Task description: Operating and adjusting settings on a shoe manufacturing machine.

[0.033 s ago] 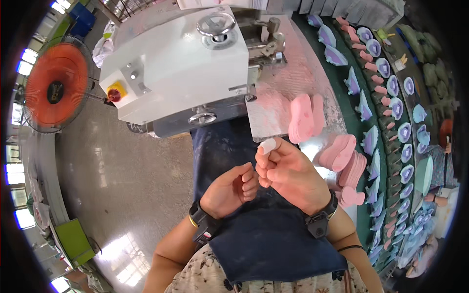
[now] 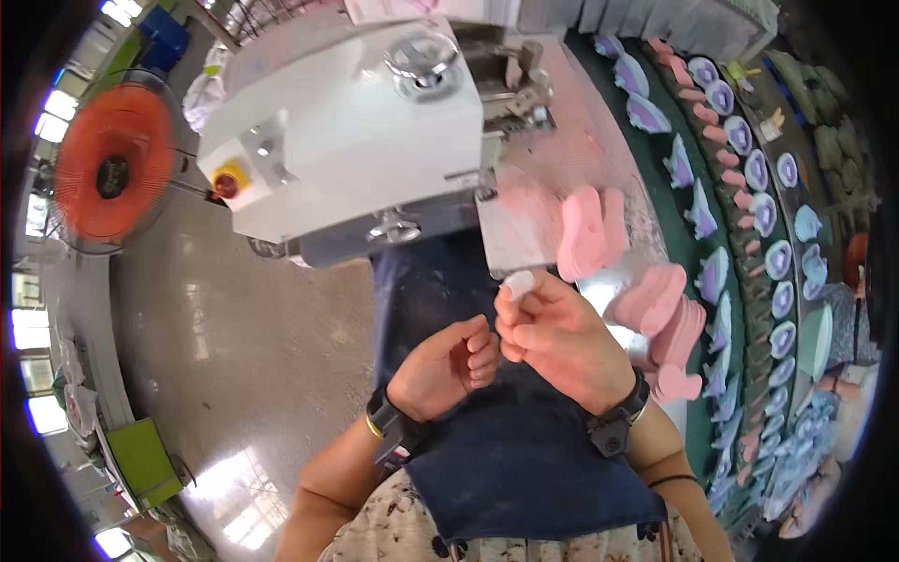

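Observation:
Over my dark blue apron [image 2: 534, 487], both hands are raised and empty. My left hand [image 2: 438, 373] is loosely curled, its thumb resting by the bent fingers. Just right of it, apart by a small gap, my right hand [image 2: 573, 348] has its fingers bent in and the thumb close to them. A white wrap [image 2: 518, 284] covers its index fingertip. Beyond that hand, pink sole-shaped pieces [image 2: 582, 234] stand at the edge of a dusty metal plate [image 2: 510, 245]. More stacked pink soles [image 2: 651, 298] lie to the right of my right hand, touched by neither hand.
A white machine [image 2: 346, 140] with handwheels and a red-and-yellow switch [image 2: 228, 181] stands ahead. To the left is an orange fan [image 2: 114, 169]. A dark green conveyor [image 2: 688, 258] on the right carries purple-blue shoe pieces [image 2: 712, 276] and pink soles. Another person's arm shows at far right.
The whole view has shifted slightly, so the machine and soles sit a little lower and further right. My hands keep the same pose.

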`<state>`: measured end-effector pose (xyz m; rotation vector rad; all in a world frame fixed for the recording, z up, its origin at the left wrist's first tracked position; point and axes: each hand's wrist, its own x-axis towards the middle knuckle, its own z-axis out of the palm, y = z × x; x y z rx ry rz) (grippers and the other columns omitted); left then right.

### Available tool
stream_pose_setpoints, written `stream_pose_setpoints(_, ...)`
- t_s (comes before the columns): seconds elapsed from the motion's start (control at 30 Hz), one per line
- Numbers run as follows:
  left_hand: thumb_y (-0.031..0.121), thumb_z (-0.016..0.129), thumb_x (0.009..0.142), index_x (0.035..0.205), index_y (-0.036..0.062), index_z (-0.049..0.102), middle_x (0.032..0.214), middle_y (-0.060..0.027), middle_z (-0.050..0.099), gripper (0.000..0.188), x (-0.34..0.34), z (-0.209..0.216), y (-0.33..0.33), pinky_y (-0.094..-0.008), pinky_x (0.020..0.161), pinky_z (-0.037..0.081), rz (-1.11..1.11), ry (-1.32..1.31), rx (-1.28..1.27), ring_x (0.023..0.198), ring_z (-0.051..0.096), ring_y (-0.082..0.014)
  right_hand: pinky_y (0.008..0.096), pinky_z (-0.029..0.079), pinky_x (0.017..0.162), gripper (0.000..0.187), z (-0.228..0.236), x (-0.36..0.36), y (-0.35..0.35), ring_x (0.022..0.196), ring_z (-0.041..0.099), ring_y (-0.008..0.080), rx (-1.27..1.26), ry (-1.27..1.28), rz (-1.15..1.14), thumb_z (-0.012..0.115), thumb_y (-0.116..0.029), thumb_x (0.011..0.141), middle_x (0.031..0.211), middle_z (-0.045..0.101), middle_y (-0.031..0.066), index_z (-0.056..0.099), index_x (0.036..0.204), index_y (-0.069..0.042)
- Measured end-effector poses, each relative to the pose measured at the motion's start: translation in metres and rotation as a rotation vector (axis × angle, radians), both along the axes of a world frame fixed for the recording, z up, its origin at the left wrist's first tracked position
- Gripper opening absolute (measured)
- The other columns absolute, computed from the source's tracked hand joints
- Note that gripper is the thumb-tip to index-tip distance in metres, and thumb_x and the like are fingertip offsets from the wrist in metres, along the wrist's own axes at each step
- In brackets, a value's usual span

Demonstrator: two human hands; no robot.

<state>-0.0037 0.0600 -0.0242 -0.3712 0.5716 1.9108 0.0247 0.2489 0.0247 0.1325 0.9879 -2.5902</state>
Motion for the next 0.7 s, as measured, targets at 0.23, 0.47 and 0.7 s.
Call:
stream_pose_setpoints(0.23, 0.024, 0.043, 0.102, 0.073, 0.0088, 0.044, 0.066, -0.0018, 0.041, 0.033, -0.08, 0.037, -0.026, -0.027, 0.062, 0.038, 0.27, 0.711, -0.303, 0.064, 0.043, -0.0132, 0.0243, 0.042, 0.061, 0.028, -0.063, -0.046, 0.051, 0.071, 0.052, 0.0114, 0.056, -0.117, -0.382, 0.054, 0.01, 0.082, 0.091, 0.055, 0.0008, 0.059, 0.106, -0.004)
stream_pose_setpoints(0.47, 0.006, 0.061, 0.09, 0.104, 0.0029, 0.06, 0.112, -0.0153, 0.061, 0.014, -0.181, 0.093, -0.029, -0.0453, 0.095, 0.041, 0.56, 2.205, -1.462, 0.11, 0.055, -0.0348, 0.032, 0.047, 0.073, 0.02, -0.126, -0.144, 0.101, 0.084, 0.059, 0.0166, 0.246, 0.001, -0.803, 0.056, -0.009, 0.09, 0.098, 0.06, 0.0008, 0.058, 0.11, -0.008)
stream_pose_setpoints(0.7, 0.024, 0.053, 0.098, 0.148, 0.0087, 0.037, 0.159, -0.0112, 0.028, 0.055, -0.212, 0.052, -0.012, -0.054, 0.117, 0.02, 0.312, 2.166, -2.023, 0.149, 0.019, -0.0352, 0.0402, 0.045, 0.095, 0.05, -0.178, -0.235, 0.13, 0.114, 0.059, 0.0271, 0.42, -0.083, -1.027, 0.046, -0.04, 0.096, 0.123, 0.061, 0.0165, 0.055, 0.122, 0.001)
